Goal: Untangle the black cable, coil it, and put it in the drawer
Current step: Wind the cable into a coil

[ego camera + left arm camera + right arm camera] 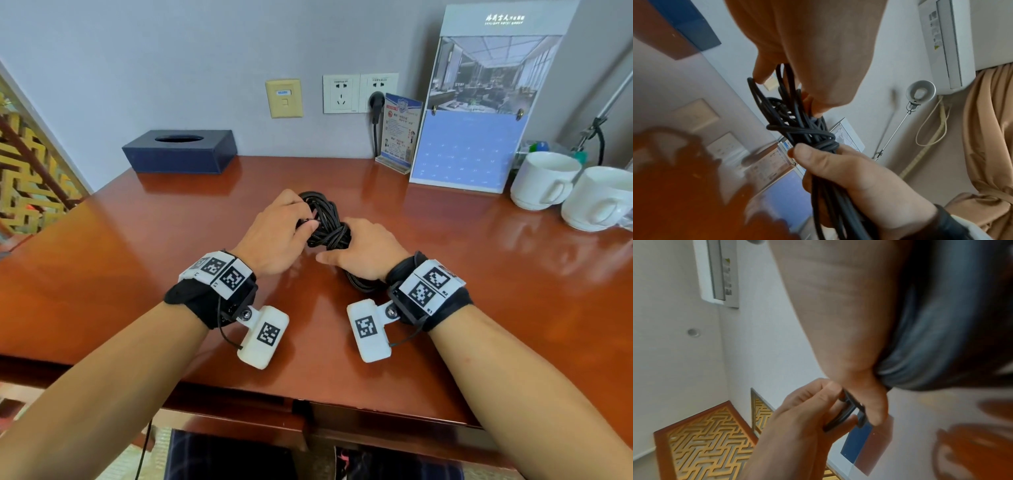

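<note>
The black cable (pixel 327 222) is a knotted bundle held just above the middle of the red-brown desk (pixel 171 267). My left hand (pixel 308 219) pinches strands at the bundle's far left side; the left wrist view shows its fingers hooked into the loops (pixel 785 97). My right hand (pixel 342 246) grips the bundle below the knot (pixel 813 138), thumb across it, and more cable (pixel 359 284) trails under that wrist. In the right wrist view the left hand (pixel 807 410) pinches a cable loop (pixel 846 408). Drawer fronts (pixel 376 418) show under the desk's near edge.
A dark blue tissue box (pixel 180 150) stands at the back left. A calendar stand (pixel 476 137) and a small sign (pixel 399 133) lean on the wall at the back right, two white cups (pixel 544 180) beside them. Another black plug (pixel 376 102) sits in the wall socket.
</note>
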{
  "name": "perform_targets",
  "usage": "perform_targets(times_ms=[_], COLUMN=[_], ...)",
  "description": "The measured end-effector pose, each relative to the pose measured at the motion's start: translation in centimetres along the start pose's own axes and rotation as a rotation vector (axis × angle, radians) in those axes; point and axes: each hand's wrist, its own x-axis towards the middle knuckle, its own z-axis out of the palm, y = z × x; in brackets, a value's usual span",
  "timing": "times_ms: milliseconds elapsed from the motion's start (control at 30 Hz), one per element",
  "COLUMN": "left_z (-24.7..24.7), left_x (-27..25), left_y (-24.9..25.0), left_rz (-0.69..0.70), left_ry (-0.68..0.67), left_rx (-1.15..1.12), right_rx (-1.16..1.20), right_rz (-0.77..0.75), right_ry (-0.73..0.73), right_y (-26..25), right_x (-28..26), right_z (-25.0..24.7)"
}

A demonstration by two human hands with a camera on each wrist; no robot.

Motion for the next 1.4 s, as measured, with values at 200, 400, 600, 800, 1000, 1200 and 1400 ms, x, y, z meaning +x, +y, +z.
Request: perform_targets(times_ms=[200, 400, 600, 800, 1000, 1200, 1400], left_z=[1.1, 1.8, 2.4, 2.0, -0.1, 0.2, 0.6], left_x=[0.6, 0.6, 1.4, 2.0, 2.6, 2.7, 2.1], left_y=[1.1, 1.5, 1.5, 2.3, 1.6, 1.4, 1.4], left_rz=[0.054, -0.010, -0.129, -0.427, -0.599, -0.669, -0.581], left_ry=[0.022, 0.162, 0.349, 0.495, 0.139, 0.261, 0.267], left_rx=[-0.119, -0.270, -0.327, -0.571, -1.583, -1.595, -1.442], right_rx=[-0.026, 0.165, 0.251, 0.335, 0.388, 0.415, 0.451], right_rz=[0.037, -0.069, -0.087, -0.111, -0.226, -0.346, -0.310], right_ry=[0.120, 0.167, 0.162, 0.245, 0.256, 0.004, -0.150], right_y=[1.1, 0.9, 0.8, 1.0, 0.7, -0.2, 0.2], right_x=[0.3, 0.0, 0.0, -0.2, -0.6, -1.2, -1.5], right_z=[-0.3, -1.0, -0.7, -0.4, -0.5, 0.2, 0.1])
